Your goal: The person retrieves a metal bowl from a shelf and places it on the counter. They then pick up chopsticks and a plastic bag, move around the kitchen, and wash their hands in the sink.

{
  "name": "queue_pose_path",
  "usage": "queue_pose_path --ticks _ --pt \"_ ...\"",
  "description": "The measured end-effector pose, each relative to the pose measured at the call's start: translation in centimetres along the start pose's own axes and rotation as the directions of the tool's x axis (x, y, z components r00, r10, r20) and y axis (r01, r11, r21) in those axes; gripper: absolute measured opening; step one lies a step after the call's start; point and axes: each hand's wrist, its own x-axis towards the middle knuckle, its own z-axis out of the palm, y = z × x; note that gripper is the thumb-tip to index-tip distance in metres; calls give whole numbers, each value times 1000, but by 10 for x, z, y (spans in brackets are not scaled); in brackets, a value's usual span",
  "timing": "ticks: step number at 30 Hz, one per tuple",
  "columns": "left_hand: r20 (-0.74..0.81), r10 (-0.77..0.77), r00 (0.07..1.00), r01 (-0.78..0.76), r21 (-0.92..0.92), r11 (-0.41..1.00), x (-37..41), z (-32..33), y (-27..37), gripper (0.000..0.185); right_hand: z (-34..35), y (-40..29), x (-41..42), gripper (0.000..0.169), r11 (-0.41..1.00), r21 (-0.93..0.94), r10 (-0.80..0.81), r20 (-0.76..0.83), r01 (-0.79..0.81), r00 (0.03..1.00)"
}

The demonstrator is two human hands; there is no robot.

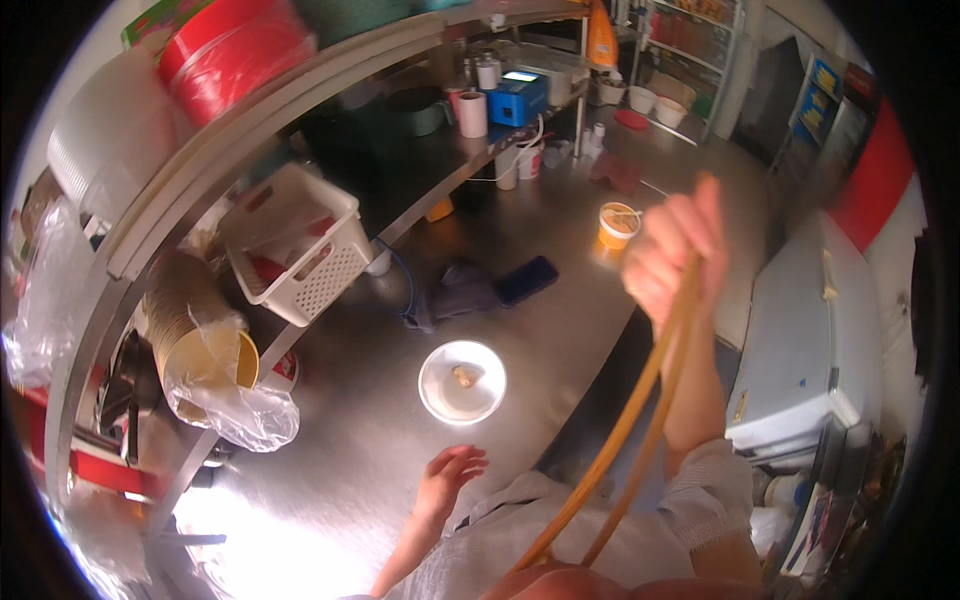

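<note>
My right hand (pixel 673 251) is raised at the right, its fingers closed around a pair of long wooden chopsticks (pixel 626 431). The chopsticks slant down to the lower left, and their far ends reach the bottom of the view, close to my face. Low over the steel worktop (pixel 360 397), my left hand (pixel 454 472) holds nothing, with its fingers loosely bent and slightly apart. Just beyond it stands a round white bowl (pixel 489 401). A small pale brown piece of food (pixel 465 376) lies inside the bowl.
Behind the bowl lie a dark cloth (pixel 457 291) and a smartphone (pixel 527 280). An orange-and-white tub (pixel 616 225) stands farther back. At the left are a white plastic basket (pixel 322 281) and stacked paper cups (pixel 191 330) in plastic film. A chest freezer (pixel 802 337) stands at the right.
</note>
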Motion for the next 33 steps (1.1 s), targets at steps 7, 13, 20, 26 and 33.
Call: queue_pose_path --ticks 7,13,20,26,33 --pt "-30 34 999 -33 10 999 -2 -6 -5 20 -33 35 2 44 972 224 91 -83 -71 992" --pt "-132 107 986 -111 -24 994 -12 -29 -14 21 -94 86 -48 34 763 -567 -197 -660 -309 725" --pt "-331 170 928 -209 -86 974 -33 -39 -54 21 -163 192 -139 11 -286 -958 320 -80 15 944" --pt "-750 176 638 -407 -134 903 -92 -25 -135 21 -229 214 -152 7 -246 -949 594 15 199 804" --pt "-946 -251 207 -260 -300 918 -185 51 -342 18 -239 189 -143 28 -255 -868 690 145 426 709"
